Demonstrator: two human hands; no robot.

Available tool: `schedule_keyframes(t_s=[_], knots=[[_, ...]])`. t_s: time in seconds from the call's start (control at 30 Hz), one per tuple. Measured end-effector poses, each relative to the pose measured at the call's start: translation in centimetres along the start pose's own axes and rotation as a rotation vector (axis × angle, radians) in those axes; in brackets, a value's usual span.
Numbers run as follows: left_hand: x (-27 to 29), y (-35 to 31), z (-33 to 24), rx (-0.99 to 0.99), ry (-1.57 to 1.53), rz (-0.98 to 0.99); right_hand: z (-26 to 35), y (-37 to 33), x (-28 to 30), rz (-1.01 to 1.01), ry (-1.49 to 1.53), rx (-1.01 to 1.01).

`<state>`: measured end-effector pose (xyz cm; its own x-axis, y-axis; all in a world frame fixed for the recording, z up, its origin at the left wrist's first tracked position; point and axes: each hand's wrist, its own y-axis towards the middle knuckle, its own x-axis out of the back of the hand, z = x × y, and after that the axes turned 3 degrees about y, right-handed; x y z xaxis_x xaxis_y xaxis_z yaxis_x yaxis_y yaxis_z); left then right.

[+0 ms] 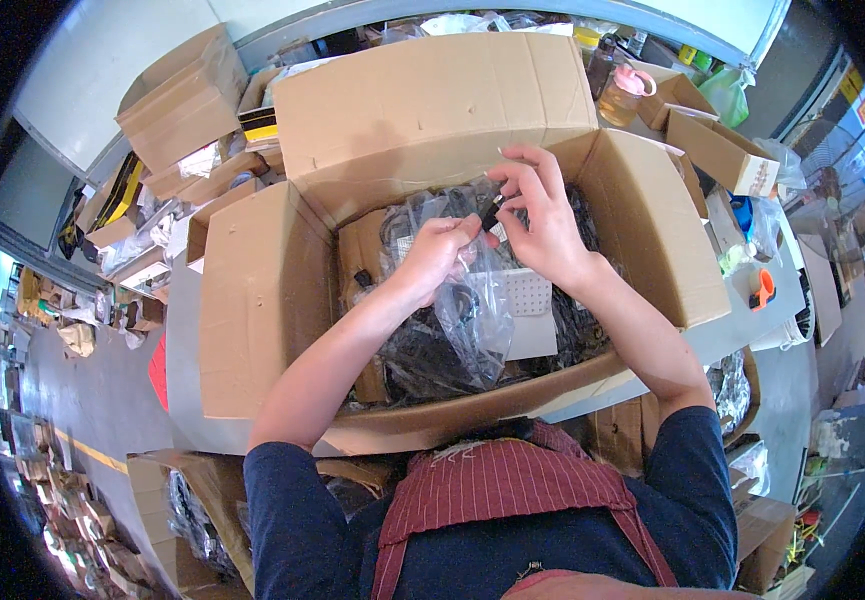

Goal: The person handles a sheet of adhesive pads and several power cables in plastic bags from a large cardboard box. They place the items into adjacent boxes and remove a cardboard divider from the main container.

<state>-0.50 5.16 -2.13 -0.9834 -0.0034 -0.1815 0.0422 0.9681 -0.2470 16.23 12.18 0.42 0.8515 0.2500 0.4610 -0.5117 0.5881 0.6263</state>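
Note:
Both hands are over an open cardboard box (252,300). My left hand (437,258) is closed on a clear plastic bag (477,335) that hangs below it, with something dark and coiled like a cable inside. Between my hands is a small black piece (492,211), perhaps a cable end. My right hand (544,222) bends its thumb and forefinger around that piece while the other fingers fan outward; the exact contact is partly hidden. Under the hands, the box holds several clear bags with dark contents, and a white card with rows of dots (529,293).
The box's flaps are folded outward over a grey table (185,350). Behind it stand a pink-lidded bottle (624,95) and smaller cartons (717,150). An orange object (762,288) lies at the right. More boxes (177,95) crowd the left, and an open carton (167,480) is below the table.

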Motion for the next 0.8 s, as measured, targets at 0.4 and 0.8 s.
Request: schedule_keyframes(t_s=[0.4,0.8], knots=[[-0.05,0.24,0.35,-0.001,-0.007,-0.002,-0.09,-0.02,0.06,-0.013,0.004,0.002],[-0.51,-0.27,0.09,0.030,-0.064,-0.020,0.26,-0.32,-0.40,-0.016,-0.185,0.128]])
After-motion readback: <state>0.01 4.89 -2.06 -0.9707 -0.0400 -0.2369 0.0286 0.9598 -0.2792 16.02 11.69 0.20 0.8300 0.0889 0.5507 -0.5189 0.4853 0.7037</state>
